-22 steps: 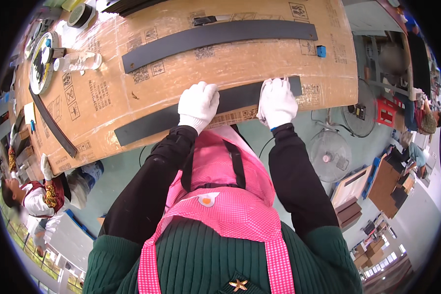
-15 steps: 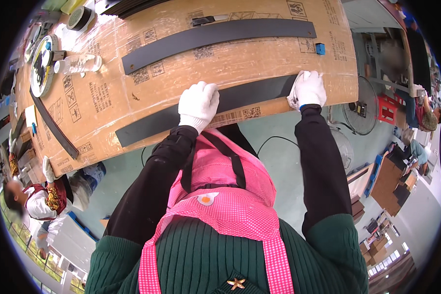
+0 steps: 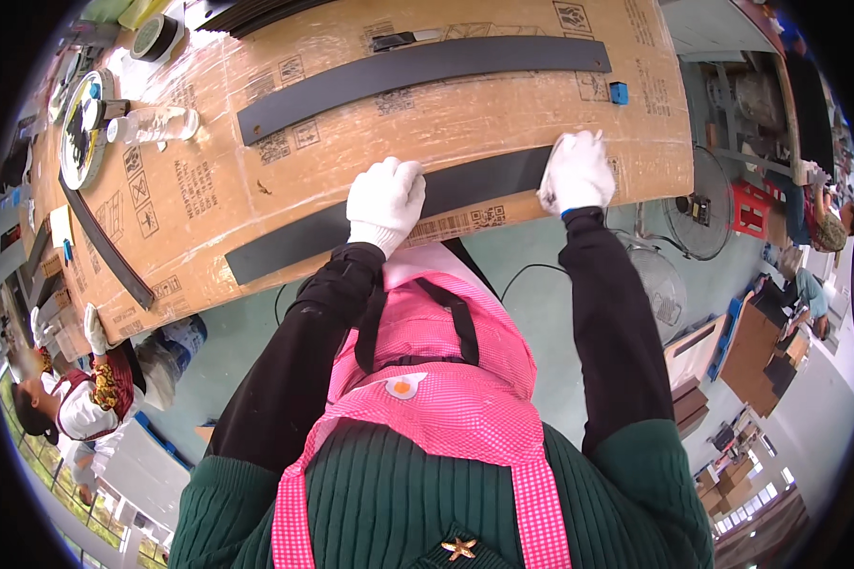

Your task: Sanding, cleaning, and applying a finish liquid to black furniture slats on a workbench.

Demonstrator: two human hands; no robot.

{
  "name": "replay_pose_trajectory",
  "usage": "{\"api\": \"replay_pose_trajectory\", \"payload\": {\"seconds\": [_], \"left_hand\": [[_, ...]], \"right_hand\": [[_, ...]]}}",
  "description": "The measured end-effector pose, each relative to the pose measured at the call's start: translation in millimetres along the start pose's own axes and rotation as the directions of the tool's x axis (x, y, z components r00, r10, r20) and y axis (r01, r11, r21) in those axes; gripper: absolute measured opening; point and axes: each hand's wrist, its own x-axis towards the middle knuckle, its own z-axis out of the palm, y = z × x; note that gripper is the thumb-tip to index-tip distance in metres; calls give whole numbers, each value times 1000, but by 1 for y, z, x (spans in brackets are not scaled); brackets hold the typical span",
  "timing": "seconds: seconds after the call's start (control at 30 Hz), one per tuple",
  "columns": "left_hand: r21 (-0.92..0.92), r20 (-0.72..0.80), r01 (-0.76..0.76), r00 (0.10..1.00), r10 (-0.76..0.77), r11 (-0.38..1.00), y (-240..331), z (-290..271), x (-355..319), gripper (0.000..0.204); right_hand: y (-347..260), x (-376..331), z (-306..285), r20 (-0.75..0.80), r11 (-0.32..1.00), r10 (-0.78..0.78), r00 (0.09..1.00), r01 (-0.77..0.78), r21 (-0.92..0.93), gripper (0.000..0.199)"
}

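Cardboard tabletop under strip, perhaps pallets beyond

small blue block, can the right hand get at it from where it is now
Probably yes: the gloved right hand is at the right end of the near dark strip, and the small blue block lies a little beyond it, with nothing visible standing between them.

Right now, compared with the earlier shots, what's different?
The right hand moved rightward along the near strip, then slightly back left; it now covers the strip's right end. The co-worker at the left shifted too. The left hand stayed on the near strip; the far strip, blue block and bottle stayed put.
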Motion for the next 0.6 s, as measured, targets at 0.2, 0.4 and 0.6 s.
{"api": "replay_pose_trajectory", "payload": {"seconds": [0.2,0.4,0.6], "left_hand": [[8,9,10,1000,-10,1000,-1,-4,0,8],[8,-12,-8,1000,8,1000,-1,2,0,9],[33,-6,-8,1000,8,999,-2,-4,0,10]], "right_hand": [[-53,-23,10,-34,984,-32,999,38,175,33],[6,9,8,-149,992,60,987,-43,115,21],[-87,-39,-15,-97,887,84,992,-30,461,26]]}}
